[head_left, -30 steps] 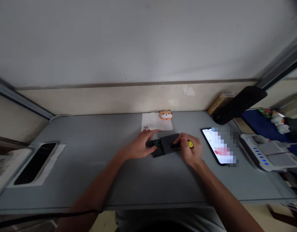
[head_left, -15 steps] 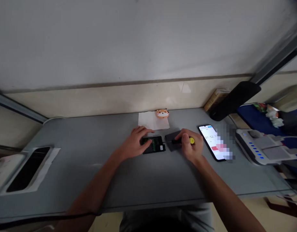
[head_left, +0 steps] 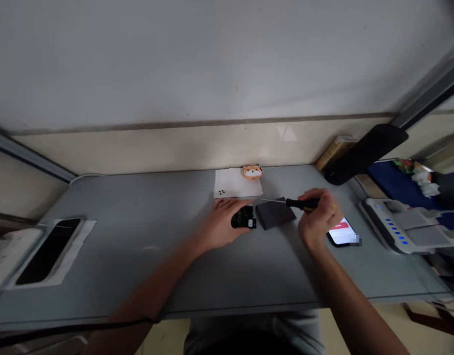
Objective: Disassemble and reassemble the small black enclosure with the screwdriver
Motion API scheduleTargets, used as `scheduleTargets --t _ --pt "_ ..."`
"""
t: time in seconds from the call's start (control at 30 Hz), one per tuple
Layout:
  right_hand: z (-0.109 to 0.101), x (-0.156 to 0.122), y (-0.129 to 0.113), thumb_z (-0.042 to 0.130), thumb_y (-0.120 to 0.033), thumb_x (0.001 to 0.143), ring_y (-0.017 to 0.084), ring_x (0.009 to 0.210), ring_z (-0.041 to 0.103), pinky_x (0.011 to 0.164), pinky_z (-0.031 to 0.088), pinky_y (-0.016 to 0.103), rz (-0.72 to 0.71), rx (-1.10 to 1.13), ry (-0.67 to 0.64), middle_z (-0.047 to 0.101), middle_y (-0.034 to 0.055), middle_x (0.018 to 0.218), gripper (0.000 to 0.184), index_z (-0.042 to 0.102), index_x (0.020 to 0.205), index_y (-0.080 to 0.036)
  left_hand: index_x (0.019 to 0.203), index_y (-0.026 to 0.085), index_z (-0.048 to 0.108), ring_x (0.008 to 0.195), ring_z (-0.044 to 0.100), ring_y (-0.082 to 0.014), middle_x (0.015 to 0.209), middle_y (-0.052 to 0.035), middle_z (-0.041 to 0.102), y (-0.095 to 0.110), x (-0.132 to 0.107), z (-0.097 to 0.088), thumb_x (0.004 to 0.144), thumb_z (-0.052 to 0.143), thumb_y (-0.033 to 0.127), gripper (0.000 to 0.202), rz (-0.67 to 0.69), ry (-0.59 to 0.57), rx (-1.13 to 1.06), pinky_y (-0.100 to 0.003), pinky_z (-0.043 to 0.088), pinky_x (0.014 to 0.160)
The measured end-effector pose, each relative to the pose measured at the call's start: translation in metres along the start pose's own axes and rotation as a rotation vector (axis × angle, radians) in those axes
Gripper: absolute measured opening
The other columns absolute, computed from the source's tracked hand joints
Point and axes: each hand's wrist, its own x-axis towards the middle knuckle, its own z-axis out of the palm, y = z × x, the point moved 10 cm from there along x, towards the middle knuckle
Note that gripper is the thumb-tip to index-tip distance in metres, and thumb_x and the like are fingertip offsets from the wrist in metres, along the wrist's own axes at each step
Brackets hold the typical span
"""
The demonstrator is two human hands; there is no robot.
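My left hand (head_left: 223, 224) spans a flat black device with an exposed green circuit board (head_left: 244, 217), thumb along its near edge and fingers along its far edge. In my right hand (head_left: 320, 219) is a screwdriver (head_left: 302, 203) with a black and yellow handle. Its thin shaft points left, the tip near the device's far right corner, apart from the board. Under the shaft lies a dark grey flat rectangular piece (head_left: 274, 214), just right of the device. Several tiny dark pieces, perhaps screws (head_left: 222, 192), rest on a white paper (head_left: 234, 183) behind my left hand.
An orange dog-face case (head_left: 252, 172) sits on the paper's back edge. A lit phone (head_left: 343, 234) lies partly behind my right hand. Farther right are a power strip (head_left: 397, 224), a black cylindrical object (head_left: 367, 154) and a book (head_left: 335, 150). Another dark phone (head_left: 49, 251) lies far left.
My right hand has drawn the screwdriver up and to the right, away from the device. My left hand has shifted from fingers on the board to a grip across the device's edges.
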Motion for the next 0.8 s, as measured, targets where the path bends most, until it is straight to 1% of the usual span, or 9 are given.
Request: scheduleTargets --t 0.1,0.2,0.27,0.37,0.43,0.5,0.67,0.73,0.8 --pt "-0.007 0.003 0.012 0.041 -0.045 0.097 0.014 0.05 0.05 0.046 0.035 0.027 0.116 0.026 0.088 0.058 0.0025 0.058 0.05 0.062 0.058 -0.021 0.14 0.033 0.055 0.13 0.058 -0.0293 0.136 -0.0062 0.067 -0.005 -0.002 -0.011 0.081 0.085 0.031 0.066 -0.045 0.077 -0.115 -0.051 0.042 0.114" --pt "-0.002 0.004 0.02 0.041 -0.048 0.097 0.013 0.048 0.049 0.045 0.035 0.026 0.189 -0.006 0.04 0.058 0.0017 0.057 0.051 0.061 0.059 -0.021 0.14 0.032 0.056 0.13 0.058 -0.0278 0.133 -0.0067 0.068 -0.008 -0.004 -0.034 0.081 0.086 0.035 0.066 -0.064 0.16 -0.201 -0.047 0.043 0.113" --pt "0.01 0.003 0.021 0.041 -0.05 0.096 0.014 0.05 0.052 0.046 0.036 0.027 0.191 -0.038 -0.073 0.058 0.0016 0.057 0.052 0.061 0.059 -0.021 0.141 0.031 0.055 0.128 0.06 -0.0265 0.131 -0.0062 0.069 -0.008 -0.006 -0.057 0.083 0.083 0.04 0.065 -0.046 0.222 -0.245 -0.046 0.043 0.114" --pt "0.034 -0.005 0.012 0.041 -0.05 0.097 0.015 0.052 0.053 0.05 0.039 0.028 0.109 -0.059 -0.315 0.059 0.0011 0.055 0.052 0.062 0.059 -0.022 0.142 0.029 0.053 0.123 0.064 -0.0261 0.129 -0.0069 0.069 -0.009 -0.019 -0.096 0.086 0.076 0.051 0.064 -0.033 0.372 -0.267 -0.045 0.046 0.11" --pt "0.049 -0.014 0.003 0.042 -0.049 0.098 0.014 0.05 0.052 0.051 0.041 0.028 0.028 -0.07 -0.468 0.058 0.0004 0.053 0.05 0.062 0.06 -0.022 0.143 0.029 0.052 0.121 0.065 -0.0272 0.13 -0.0074 0.069 -0.007 -0.033 -0.107 0.086 0.075 0.055 0.067 -0.029 0.431 -0.22 -0.045 0.049 0.107" --pt "0.058 -0.022 -0.006 0.043 -0.047 0.098 0.014 0.049 0.051 0.052 0.041 0.029 -0.053 -0.094 -0.575 0.058 0.0004 0.052 0.048 0.063 0.061 -0.022 0.141 0.029 0.055 0.12 0.065 -0.0279 0.128 -0.007 0.069 -0.001 -0.047 -0.098 0.087 0.074 0.054 0.062 -0.013 0.399 -0.113 -0.046 0.049 0.106" --pt "0.061 -0.029 -0.017 0.043 -0.041 0.099 0.015 0.05 0.053 0.056 0.043 0.03 -0.147 -0.113 -0.626 0.06 0.0011 0.055 0.045 0.063 0.063 -0.023 0.139 0.034 0.06 0.118 0.066 -0.0287 0.126 -0.0046 0.072 0.02 -0.071 -0.009 0.093 0.07 0.053 0.051 0.133 -0.023 0.094 -0.047 0.044 0.112" --pt "0.061 -0.03 -0.016 0.043 -0.04 0.099 0.015 0.051 0.053 0.057 0.043 0.03 -0.144 -0.111 -0.626 0.06 0.0008 0.055 0.044 0.063 0.065 -0.023 0.14 0.033 0.061 0.119 0.066 -0.0296 0.126 -0.0051 0.073 0.021 -0.074 0.013 0.094 0.067 0.055 0.051 0.143 -0.093 0.145 -0.048 0.043 0.112" --pt "0.063 -0.032 -0.015 0.043 -0.041 0.099 0.015 0.053 0.055 0.058 0.044 0.03 -0.141 -0.121 -0.636 0.062 0.0013 0.057 0.043 0.064 0.065 -0.024 0.142 0.033 0.06 0.12 0.064 -0.0305 0.127 -0.0059 0.073 0.021 -0.074 0.019 0.094 0.066 0.057 0.054 0.154 -0.091 0.166 -0.048 0.043 0.11"
